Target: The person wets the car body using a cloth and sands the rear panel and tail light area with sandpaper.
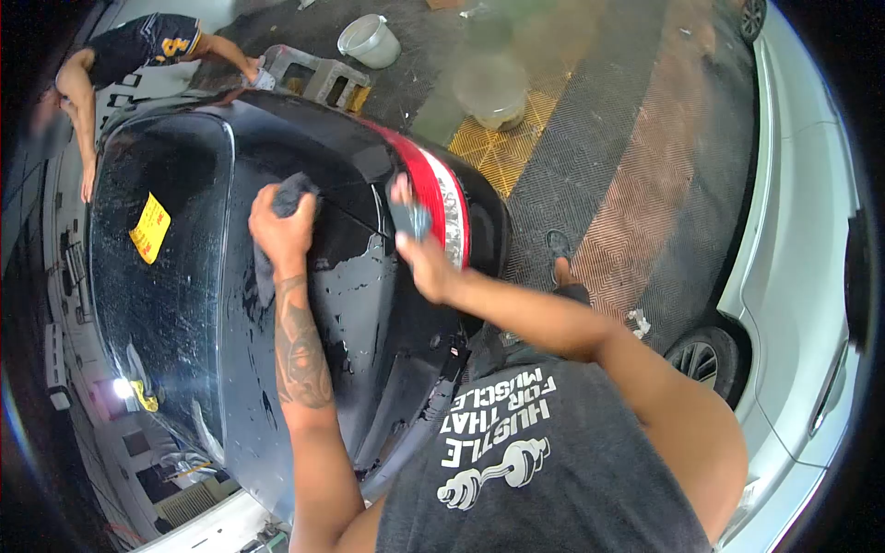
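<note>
The glossy black car [253, 350] carries water drops and ragged grey patches, with a yellow rectangular paper sticker [151, 229] on its rear window. Around it spread black, yellow and reddish-brown ribbed floor tiles [608, 221], a pale bucket [371, 43], a pale green-white car [802, 230] and another person [138, 41] leaning against the black car. The left hand [279, 229] curls around a bunched dark-grey cloth [295, 192] on the black bodywork; its fingers partly cover it. The right hand [429, 265] pinches a small dark flat piece [411, 217] beside the red-and-white tail light [454, 198]; motion blur obscures its kind and whether it touches. The pale car is cut off at the edge.
</note>
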`<state>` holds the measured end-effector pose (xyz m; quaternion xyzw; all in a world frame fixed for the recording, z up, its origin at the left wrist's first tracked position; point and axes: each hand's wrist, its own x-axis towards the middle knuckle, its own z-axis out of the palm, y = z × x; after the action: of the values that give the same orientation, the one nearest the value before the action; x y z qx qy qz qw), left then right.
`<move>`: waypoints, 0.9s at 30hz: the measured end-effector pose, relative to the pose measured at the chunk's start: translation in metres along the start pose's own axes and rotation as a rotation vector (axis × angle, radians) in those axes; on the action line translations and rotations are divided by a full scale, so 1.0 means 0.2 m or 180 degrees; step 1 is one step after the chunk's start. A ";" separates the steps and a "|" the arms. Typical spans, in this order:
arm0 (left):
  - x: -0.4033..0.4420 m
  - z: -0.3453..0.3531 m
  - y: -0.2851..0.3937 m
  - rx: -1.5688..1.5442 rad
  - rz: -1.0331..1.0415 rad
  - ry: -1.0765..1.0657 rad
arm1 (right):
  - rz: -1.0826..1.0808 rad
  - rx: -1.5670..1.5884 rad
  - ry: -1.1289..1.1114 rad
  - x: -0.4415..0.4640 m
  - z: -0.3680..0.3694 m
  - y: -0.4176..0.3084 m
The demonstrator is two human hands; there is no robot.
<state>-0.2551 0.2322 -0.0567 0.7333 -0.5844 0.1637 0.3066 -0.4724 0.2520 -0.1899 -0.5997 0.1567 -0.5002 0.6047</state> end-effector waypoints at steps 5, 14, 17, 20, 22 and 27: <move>0.00 -0.01 -0.03 0.0176 -0.0147 0.0171 | -0.0059 0.0367 0.0194 0.02 0.02 0.06; 0.01 -0.01 0.01 0.0237 -0.0063 0.0270 | 0.0135 -0.0434 -0.0142 -0.12 -0.02 0.00; 0.00 0.00 -0.02 0.0235 0.0004 0.0400 | 0.0246 -0.0840 -0.0184 0.05 -0.10 0.14; 0.00 0.00 -0.04 0.0304 -0.0107 0.0252 | 0.0211 -0.0712 -0.0163 -0.10 -0.02 0.02; 0.00 0.00 -0.03 0.0244 -0.0138 0.0256 | 0.0239 -0.0655 -0.0245 -0.21 0.02 -0.02; -0.01 -0.01 -0.02 0.0184 -0.0246 0.0266 | 0.0234 -0.1268 -0.0319 -0.06 -0.13 0.11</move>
<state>-0.2517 0.2347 -0.0580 0.7563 -0.5374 0.1990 0.3156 -0.4888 0.2425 -0.2198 -0.7254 0.2440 -0.4065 0.4990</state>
